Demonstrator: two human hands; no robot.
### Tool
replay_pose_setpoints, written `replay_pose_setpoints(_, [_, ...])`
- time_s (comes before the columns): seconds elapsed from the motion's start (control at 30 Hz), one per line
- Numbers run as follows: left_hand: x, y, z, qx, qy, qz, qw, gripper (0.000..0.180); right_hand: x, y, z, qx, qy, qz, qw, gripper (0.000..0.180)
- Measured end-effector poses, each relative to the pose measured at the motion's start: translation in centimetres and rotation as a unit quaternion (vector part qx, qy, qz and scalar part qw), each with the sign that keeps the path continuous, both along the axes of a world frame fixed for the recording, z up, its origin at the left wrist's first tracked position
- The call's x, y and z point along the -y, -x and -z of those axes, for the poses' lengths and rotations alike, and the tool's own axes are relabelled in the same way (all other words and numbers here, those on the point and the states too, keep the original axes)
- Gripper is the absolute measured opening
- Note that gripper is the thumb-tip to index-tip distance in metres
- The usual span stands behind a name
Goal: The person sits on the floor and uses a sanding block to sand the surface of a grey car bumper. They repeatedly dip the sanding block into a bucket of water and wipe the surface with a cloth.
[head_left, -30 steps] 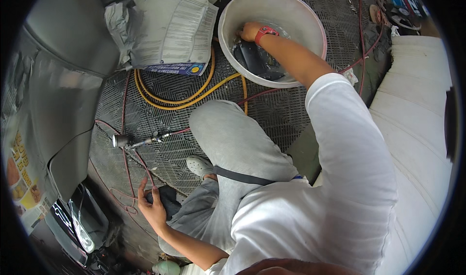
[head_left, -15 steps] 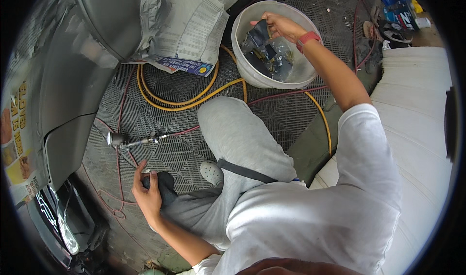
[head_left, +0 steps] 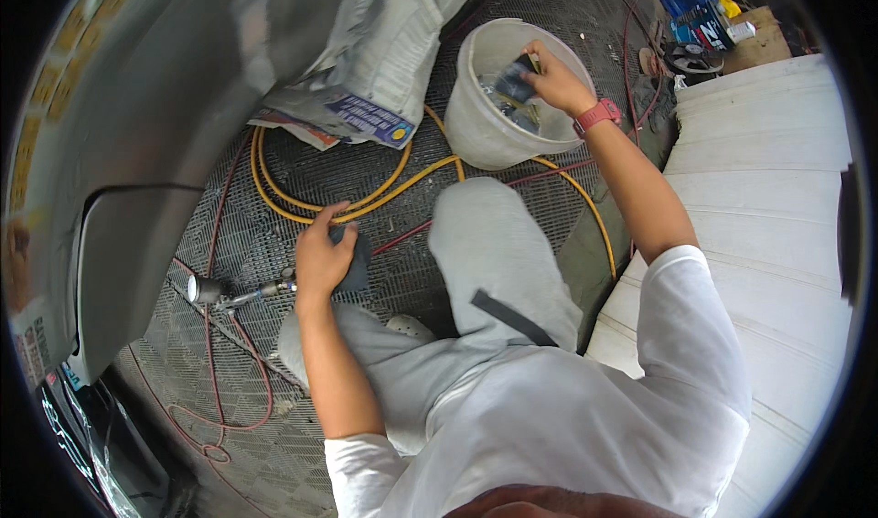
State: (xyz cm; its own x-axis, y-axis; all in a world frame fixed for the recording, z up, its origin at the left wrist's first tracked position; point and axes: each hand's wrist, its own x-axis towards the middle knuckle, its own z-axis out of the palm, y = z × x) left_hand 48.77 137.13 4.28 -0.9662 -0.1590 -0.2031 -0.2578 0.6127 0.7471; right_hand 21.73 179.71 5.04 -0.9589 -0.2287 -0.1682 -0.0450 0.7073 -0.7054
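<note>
My right hand [head_left: 555, 81] is over the mouth of a white plastic bucket [head_left: 473, 106]. Its fingers are closed on a dark piece of sandpaper [head_left: 518, 77]. Clear water and other dark pieces lie inside the bucket, partly hidden by my hand. My left hand [head_left: 324, 255] is raised in front of my bent leg. It grips a dark grey sheet [head_left: 356, 269] between thumb and fingers; the sheet's exact kind is unclear, and part of it is behind the hand.
A spray gun [head_left: 240, 293] lies on the ridged floor mat beside a looped yellow hose [head_left: 274, 202] and red hoses [head_left: 210, 335]. At left stands a grey car panel [head_left: 151, 143], with masking newspaper [head_left: 370, 116] near it. A white padded surface [head_left: 722, 170] is at right.
My left hand has moved up and right with the dark grey sheet, toward the yellow hose. My right hand has lifted the sandpaper slightly within the bucket. The view has shifted.
</note>
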Motion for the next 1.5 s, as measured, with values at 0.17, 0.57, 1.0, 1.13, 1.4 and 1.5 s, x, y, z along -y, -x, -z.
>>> replay_pose_setpoints(0.17, [1.9,2.6,4.4,-0.031,-0.013,-0.003,0.999,0.038,4.5,-2.9,-6.6,-0.077,-0.073,-0.03,0.994,0.037])
replay_pose_setpoints(0.57, [-1.0,8.0,5.3,-0.069,-0.306,-0.041,0.949,0.031,17.9,-6.3,-11.1,0.188,0.151,-0.034,0.97,0.04])
replay_pose_setpoints(1.0, [3.5,7.0,7.0,0.046,-0.348,-0.162,0.922,0.041,26.3,-11.7,3.0,0.31,0.418,-0.028,0.853,0.046])
replay_pose_setpoints(1.13, [4.7,5.3,6.4,0.057,-0.298,-0.165,0.938,0.04,28.9,-12.7,4.1,0.372,0.405,-0.009,0.836,0.08])
replay_pose_setpoints(1.4, [12.0,0.3,3.2,-0.034,-0.593,-0.367,0.715,0.041,29.7,-16.1,10.6,0.322,0.317,0.102,0.886,0.05])
replay_pose_setpoints(1.5, [13.9,-1.8,3.5,-0.069,-0.507,-0.398,0.762,0.037,32.2,-19.8,15.7,0.084,0.309,0.239,0.917,0.055])
